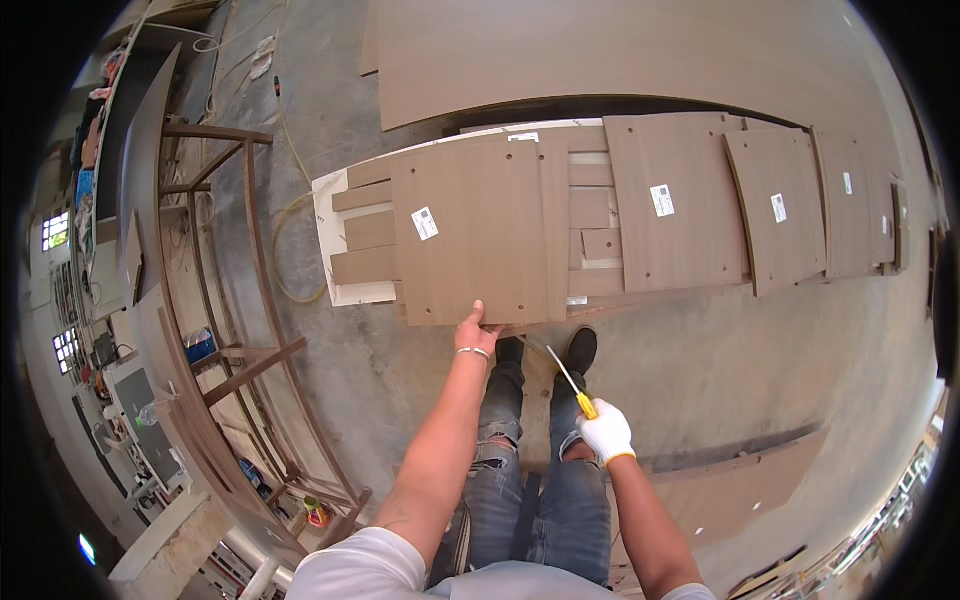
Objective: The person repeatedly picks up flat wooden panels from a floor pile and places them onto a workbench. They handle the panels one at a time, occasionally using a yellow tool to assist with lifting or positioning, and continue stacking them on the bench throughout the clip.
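My bare left hand (478, 332) grips the near edge of a brown wooden panel (475, 230), its thumb on top and its fingers tucked beneath. The panel has small holes near its corners and a white label, and lies across a row of stacked boards. In a white glove, my right hand (606, 432) is closed around the yellow handle of a screwdriver (571, 381). The screwdriver's shaft points up and left, its tip apart from the panel. Under the held panel are narrow wooden strips (362, 232) on a white-faced board (326, 240).
More labelled panels (680, 190) overlap to the right along the stack. A large brown sheet (620, 50) lies beyond it. To the left stands a wooden frame (262, 260), near a hose (290, 140) on the concrete floor. Another panel (735, 485) lies behind my right arm.
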Available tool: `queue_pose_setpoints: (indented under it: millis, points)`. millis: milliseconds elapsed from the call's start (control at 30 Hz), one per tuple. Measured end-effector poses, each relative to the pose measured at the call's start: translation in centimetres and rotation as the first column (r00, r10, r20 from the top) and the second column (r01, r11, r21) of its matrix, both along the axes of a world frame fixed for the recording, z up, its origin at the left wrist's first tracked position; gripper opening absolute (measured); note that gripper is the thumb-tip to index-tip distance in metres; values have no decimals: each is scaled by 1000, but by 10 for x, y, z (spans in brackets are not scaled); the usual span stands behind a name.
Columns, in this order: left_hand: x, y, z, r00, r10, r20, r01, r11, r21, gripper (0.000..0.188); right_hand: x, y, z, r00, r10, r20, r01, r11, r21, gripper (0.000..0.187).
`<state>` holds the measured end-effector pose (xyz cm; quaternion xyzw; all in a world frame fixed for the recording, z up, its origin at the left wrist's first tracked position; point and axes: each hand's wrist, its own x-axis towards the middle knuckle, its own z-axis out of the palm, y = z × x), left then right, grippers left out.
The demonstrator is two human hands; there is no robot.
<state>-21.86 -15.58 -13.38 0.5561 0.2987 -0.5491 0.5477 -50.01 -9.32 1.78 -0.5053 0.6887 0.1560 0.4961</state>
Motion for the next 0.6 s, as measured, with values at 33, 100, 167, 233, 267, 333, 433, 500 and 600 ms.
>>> queue_pose_setpoints:
  millis: [33, 100, 167, 233, 267, 333, 433, 500, 600]
  points:
    - [1, 3, -4, 1000, -15, 5, 15, 1000, -22, 45, 13, -17, 0, 996, 82, -18, -82, 996, 25, 26]
    - [4, 13, -13, 999, -45, 14, 46, 997, -62, 43, 36, -62, 5, 978, 206, -44, -205, 979, 13, 32]
    - [-4, 20, -11, 999, -23, 23, 24, 998, -54, 40, 51, -122, -4, 982, 166, -93, -174, 980, -95, 36]
    - [-11, 31, -12, 1000, -23, 0, 23, 996, -82, 37, 50, -188, -12, 992, 49, -115, -70, 979, -189, 37]
    - [-14, 35, -10, 1000, -14, -6, 14, 998, -65, 38, 47, -212, -11, 994, 9, -109, -31, 978, -208, 36]
    - [-20, 44, -6, 1000, 5, -23, -5, 1000, -22, 40, 66, -217, 2, 969, 208, -132, -229, 958, -171, 32]
    - [-15, 58, -14, 993, 115, -30, -115, 993, 14, 55, 91, -155, 26, 713, 701, 20, -701, 712, 50, 34]
    - [-6, 65, -14, 984, 159, -78, -165, 982, -91, 63, 92, -148, 32, 634, 771, 54, -772, 629, 88, 35]
    - [-20, 54, -2, 964, 262, -54, -265, 963, -54, 61, 75, -202, 18, 900, 408, -157, -427, 896, -123, 28]
